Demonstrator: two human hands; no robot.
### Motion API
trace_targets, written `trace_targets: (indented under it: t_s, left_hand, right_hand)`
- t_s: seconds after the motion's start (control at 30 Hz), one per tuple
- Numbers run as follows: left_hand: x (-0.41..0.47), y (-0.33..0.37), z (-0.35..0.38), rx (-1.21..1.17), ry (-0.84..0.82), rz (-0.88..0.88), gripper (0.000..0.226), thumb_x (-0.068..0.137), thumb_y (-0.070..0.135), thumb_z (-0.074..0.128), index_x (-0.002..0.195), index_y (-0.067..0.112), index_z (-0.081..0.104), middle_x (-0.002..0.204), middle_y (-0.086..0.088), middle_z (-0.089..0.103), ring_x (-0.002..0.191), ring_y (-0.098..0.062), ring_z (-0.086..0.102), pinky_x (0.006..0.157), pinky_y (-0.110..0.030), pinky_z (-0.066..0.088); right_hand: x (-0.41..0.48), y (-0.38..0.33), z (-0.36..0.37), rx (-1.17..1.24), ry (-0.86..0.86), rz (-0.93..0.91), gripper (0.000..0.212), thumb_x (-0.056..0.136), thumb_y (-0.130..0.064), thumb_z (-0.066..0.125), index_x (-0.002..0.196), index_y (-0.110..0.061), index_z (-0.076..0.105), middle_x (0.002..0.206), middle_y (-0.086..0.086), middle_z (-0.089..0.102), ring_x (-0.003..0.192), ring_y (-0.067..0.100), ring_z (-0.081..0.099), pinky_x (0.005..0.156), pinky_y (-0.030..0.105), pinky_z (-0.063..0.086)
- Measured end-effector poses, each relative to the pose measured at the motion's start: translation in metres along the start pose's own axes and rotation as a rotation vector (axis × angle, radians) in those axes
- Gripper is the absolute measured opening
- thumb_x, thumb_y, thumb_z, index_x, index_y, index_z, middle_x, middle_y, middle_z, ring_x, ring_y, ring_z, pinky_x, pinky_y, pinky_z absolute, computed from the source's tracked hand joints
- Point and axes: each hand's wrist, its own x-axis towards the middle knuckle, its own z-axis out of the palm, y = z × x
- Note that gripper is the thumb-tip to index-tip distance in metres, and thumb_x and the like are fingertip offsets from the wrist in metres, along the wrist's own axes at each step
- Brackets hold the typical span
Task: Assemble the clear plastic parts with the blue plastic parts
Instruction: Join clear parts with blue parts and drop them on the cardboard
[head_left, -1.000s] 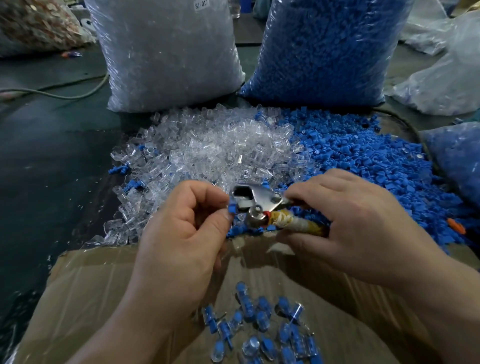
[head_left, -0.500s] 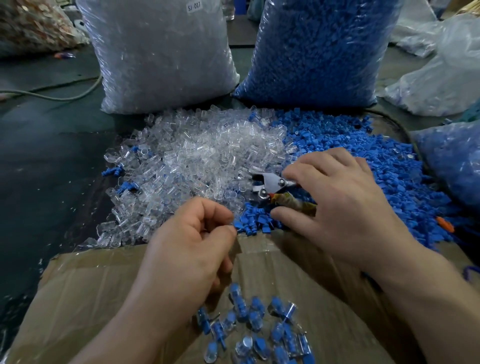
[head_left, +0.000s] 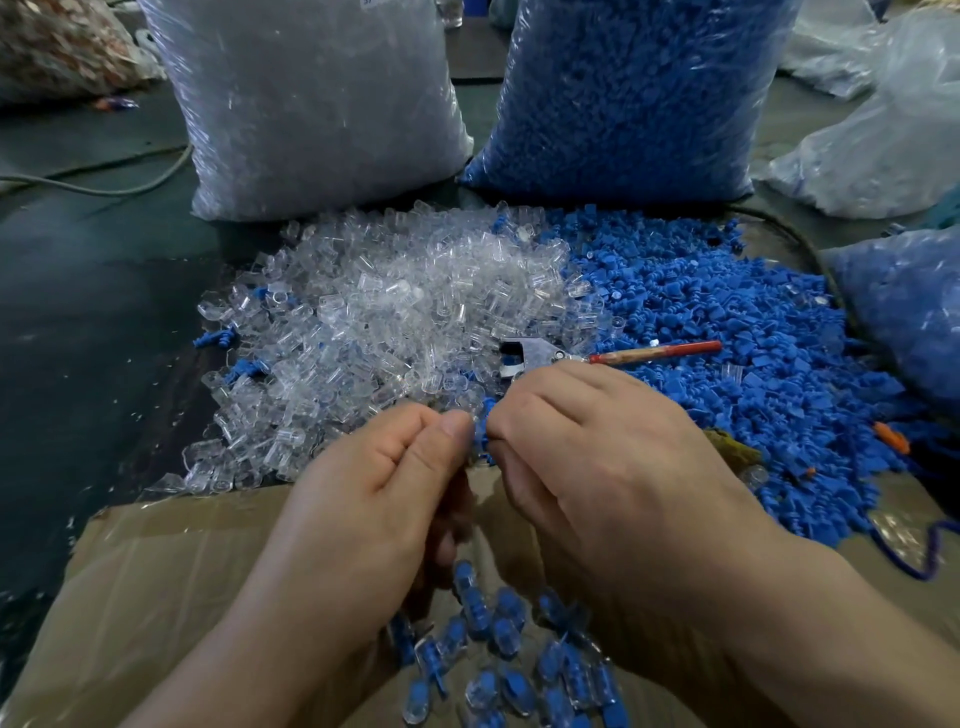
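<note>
A heap of clear plastic parts (head_left: 395, 317) lies mid-table, with a heap of blue plastic parts (head_left: 727, 332) to its right. My left hand (head_left: 374, 499) and my right hand (head_left: 613, 457) meet in front of the heaps, above the edge of a cardboard box (head_left: 156, 582). Between their fingertips sits a small blue part (head_left: 482, 431), pinched from both sides. Whether a clear part is also in my left fingers is hidden. Several joined clear-and-blue pieces (head_left: 498, 654) lie in the box under my hands.
A metal tool with a red handle (head_left: 608, 356) lies on the heaps behind my right hand. A big bag of clear parts (head_left: 311, 104) and a big bag of blue parts (head_left: 634, 93) stand at the back. More bags sit at right.
My right hand let go of the metal tool, which now lies on the heaps, and came back to meet my left hand. Both hands now pinch a blue part.
</note>
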Motion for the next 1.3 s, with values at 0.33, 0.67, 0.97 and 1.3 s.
trace_targets:
  t_s: [0.33, 0.67, 0.97, 1.3]
  left_hand:
    - [-0.004, 0.0, -0.01, 0.082, -0.13, 0.32, 0.017, 0.08, 0.045, 0.061, 0.092, 0.035, 0.067, 0.067, 0.003, 0.066, 0.049, -0.015, 0.058, 0.04, -0.029, 0.047]
    - [-0.002, -0.001, -0.011, 0.74, -0.311, 0.444, 0.014, 0.076, 0.042, 0.053, 0.079, 0.031, 0.06, 0.074, 0.017, 0.055, 0.069, -0.001, 0.054, 0.059, -0.025, 0.049]
    - [0.009, -0.006, -0.022, 0.75, 0.071, 0.25, 0.032, 0.076, 0.064, 0.054, 0.105, 0.049, 0.054, 0.078, 0.02, 0.062, 0.067, 0.002, 0.059, 0.056, -0.022, 0.048]
    - [0.016, -0.01, -0.005, 0.97, 0.087, 0.294, 0.036, 0.083, 0.052, 0.055, 0.111, 0.035, 0.07, 0.089, 0.017, 0.062, 0.077, -0.006, 0.057, 0.061, -0.019, 0.035]
  right_hand:
    - [-0.005, -0.012, -0.014, 1.111, -0.351, 0.704, 0.026, 0.08, -0.027, 0.049, 0.056, -0.017, 0.05, 0.051, 0.001, 0.043, 0.045, 0.015, 0.035, 0.043, 0.029, 0.026]
    - [-0.012, -0.001, 0.005, -0.047, -0.248, 0.314, 0.028, 0.09, -0.059, 0.041, 0.099, -0.033, 0.041, 0.094, -0.01, 0.057, 0.084, 0.021, 0.059, 0.066, 0.038, 0.046]
    - [0.008, 0.004, 0.028, -0.184, -0.157, 0.242, 0.038, 0.09, -0.065, 0.039, 0.109, -0.032, 0.042, 0.081, -0.009, 0.037, 0.08, 0.024, 0.059, 0.045, 0.03, 0.013]
    - [0.009, 0.009, 0.039, -0.16, -0.108, 0.145, 0.01, 0.092, -0.031, 0.055, 0.094, -0.024, 0.049, 0.08, -0.005, 0.055, 0.065, 0.026, 0.06, 0.049, 0.032, 0.029]
